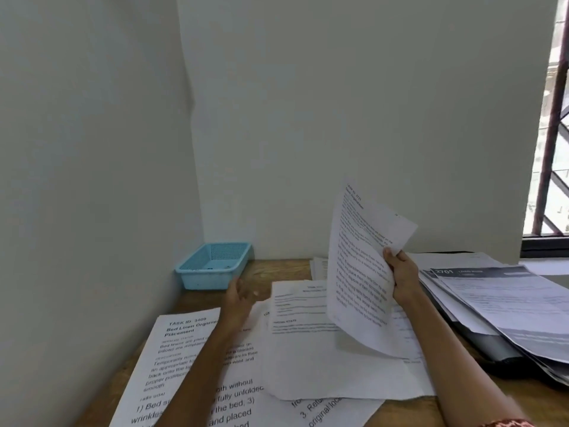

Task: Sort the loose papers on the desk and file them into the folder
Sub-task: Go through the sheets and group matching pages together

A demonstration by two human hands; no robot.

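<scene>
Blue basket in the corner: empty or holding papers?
Empty as far as visible: blue basket shows only its bare mesh floor; no papers inside.

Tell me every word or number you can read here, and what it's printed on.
"TASK ID 3409", "Bed Linen": near-left sheet on the desk.
"2701": dark-banded page atop the right-hand pile.
Upright sheet in the right hand: too blurred.
Middle sheet: too blurred.

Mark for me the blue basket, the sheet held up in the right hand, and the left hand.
blue basket (212,269): head view, on its front wall.
held sheet (357,272): head view, middle of the printed face.
left hand (240,298): head view, on the blurred palm.
</scene>
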